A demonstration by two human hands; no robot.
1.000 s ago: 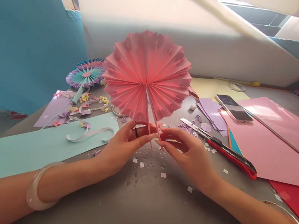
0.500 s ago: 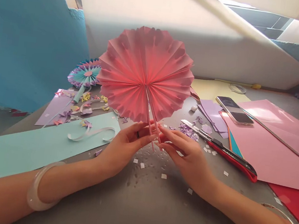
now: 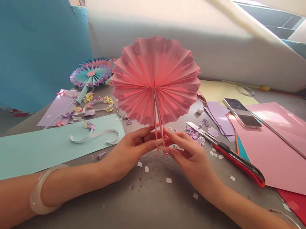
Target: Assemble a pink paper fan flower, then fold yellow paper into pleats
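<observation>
We've got the pink pleated paper fan upright at frame centre, above the grey counter. Left hand and right hand pinch its two paper sticks from either side, fingertips almost meeting (red craft knife lies right of them).

No words, labels, brands or numbers are showing legibly anywhere: the pink paper fan, the red utility knife and the smartphone are all bearing nothing that can be read
</observation>
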